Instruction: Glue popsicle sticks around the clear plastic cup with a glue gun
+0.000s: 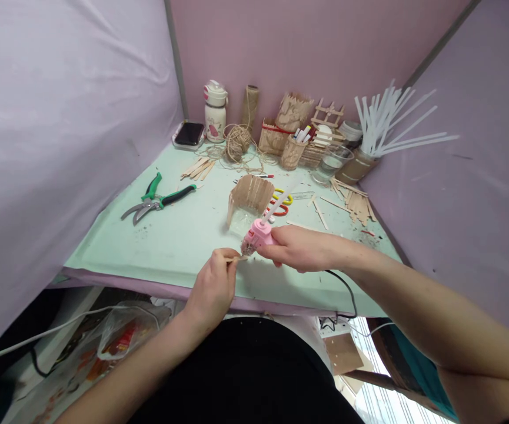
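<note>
Pale green bench (170,235) lay before us; at its 6 o'clock edge our right hand (302,250) clenched a pink glue gun (258,234), left hand (212,288) fingers (226,260) pinching a wooden stick (237,258) at its nozzle.

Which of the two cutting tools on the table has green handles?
The pruning shears, lying alone on the left; the scissors beside the stick basket have yellow and red handles.

One view on record: head-worn, facing forward and steeply down across the person's lap onto the desk (170,235). Close range: left hand (212,288) and right hand (300,247) sit just below frame centre, forearms entering from the bottom edge. Far limit is the pink back wall (325,47) behind the desk's rear edge.
</note>
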Available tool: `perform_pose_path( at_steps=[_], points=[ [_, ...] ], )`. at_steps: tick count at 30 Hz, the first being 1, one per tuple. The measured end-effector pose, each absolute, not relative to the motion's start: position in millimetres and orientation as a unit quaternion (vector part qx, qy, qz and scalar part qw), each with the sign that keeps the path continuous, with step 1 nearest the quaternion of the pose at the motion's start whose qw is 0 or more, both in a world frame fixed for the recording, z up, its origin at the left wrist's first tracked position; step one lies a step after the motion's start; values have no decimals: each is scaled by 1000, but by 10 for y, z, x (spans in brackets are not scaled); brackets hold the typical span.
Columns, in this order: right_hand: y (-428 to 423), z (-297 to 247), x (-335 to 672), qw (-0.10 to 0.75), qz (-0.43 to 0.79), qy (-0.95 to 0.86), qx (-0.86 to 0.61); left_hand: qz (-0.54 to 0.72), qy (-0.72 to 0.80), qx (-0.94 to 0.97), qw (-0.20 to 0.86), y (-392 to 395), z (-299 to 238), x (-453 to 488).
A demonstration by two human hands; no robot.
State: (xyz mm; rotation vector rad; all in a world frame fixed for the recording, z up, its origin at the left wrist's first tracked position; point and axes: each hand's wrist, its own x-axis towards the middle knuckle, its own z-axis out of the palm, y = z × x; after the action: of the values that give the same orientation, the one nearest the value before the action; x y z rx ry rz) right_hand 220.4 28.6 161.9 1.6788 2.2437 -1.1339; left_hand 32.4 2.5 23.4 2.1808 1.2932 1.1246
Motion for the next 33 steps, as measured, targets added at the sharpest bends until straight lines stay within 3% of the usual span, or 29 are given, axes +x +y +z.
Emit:
perform_pose_path(
  at_steps=[7, 13, 22, 33],
  points=[
    [276, 1595, 2251, 34, -390, 728, 563, 402, 467, 759, 210, 24, 226, 329],
    [-21, 1322, 2472, -139, -355, 761, 525, 417, 496, 691, 320, 25, 205, 264],
    [-503, 612, 2647, -162, -177, 812, 532, 407, 498, 649, 407, 165, 267, 134],
    [-627, 515, 2532, -227, -166, 796, 536, 480, 464, 584, 462, 218, 424, -43]
  ],
)
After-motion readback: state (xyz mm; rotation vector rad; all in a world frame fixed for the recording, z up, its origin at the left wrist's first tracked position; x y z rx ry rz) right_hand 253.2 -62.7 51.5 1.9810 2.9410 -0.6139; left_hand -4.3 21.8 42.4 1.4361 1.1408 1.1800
